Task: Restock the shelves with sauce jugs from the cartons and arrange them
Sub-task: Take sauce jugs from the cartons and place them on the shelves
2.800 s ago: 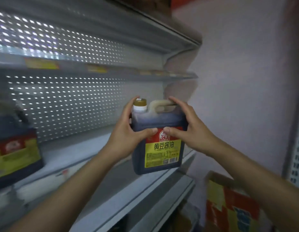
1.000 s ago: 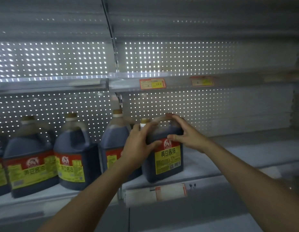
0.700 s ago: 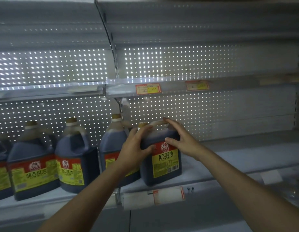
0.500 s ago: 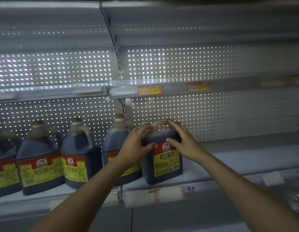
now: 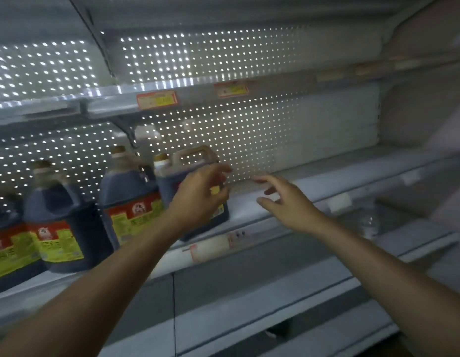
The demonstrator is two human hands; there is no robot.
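A: Where is the newest sauce jug (image 5: 195,176) sitting right now?

B: It is standing upright on the middle shelf (image 5: 313,186), at the right end of the row, its label side facing out at six o'clock. Its neighbour jug (image 5: 131,199) is just beside it at nine o'clock, and another dark jug (image 5: 61,222) is standing further along that way.

A: And the hands — are they gripping anything?

B: The left hand (image 5: 200,194) is hovering in front of the jug's face with fingers loosely curled; it is covering the label, so I cannot tell whether it is touching the plastic. The right hand (image 5: 283,197) is spreading open, empty, well clear of the jug at three o'clock.

A: Why is the jug parked tight against the row?

B: Likely to be keeping the facing neat and leaving the bare stretch of shelf toward three o'clock free for more stock — there is plenty of room there.

A: So the step in hand?

B: I am judging this jug as placed; the price tags (image 5: 156,99) on the upper shelf edge at twelve o'clock are blurred, unreadable.
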